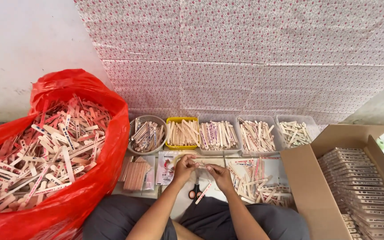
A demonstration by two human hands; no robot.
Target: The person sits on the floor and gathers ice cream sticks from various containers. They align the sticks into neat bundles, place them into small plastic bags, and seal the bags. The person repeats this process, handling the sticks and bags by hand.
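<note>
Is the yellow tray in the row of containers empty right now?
No. The yellow tray holds a layer of wooden sticks, as do the round basket and clear trays beside it.

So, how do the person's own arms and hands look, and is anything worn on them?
Both forearms are bare, with no sleeves in view. The left hand and right hand wear no gloves. No watch, bracelet or ring can be made out; the fingers are too small for finer detail.
</note>
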